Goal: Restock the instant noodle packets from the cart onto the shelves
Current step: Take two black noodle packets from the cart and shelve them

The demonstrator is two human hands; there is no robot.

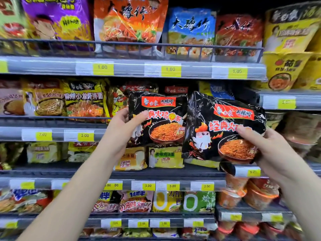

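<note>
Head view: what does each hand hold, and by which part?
The left hand grips the left black packet by its left edge; the right hand grips the right black packet by its lower right edge.

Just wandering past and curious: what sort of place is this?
Most likely a supermarket aisle: tiered shelves packed with instant noodle packs, yellow price tags along the shelf edges, and the left hand and right hand each gripping a black noodle packet.

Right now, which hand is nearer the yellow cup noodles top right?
Right. The right hand, gripping a black noodle packet, sits below the yellow cup noodles; the left hand, holding the other black packet, is far to their lower left.
</note>
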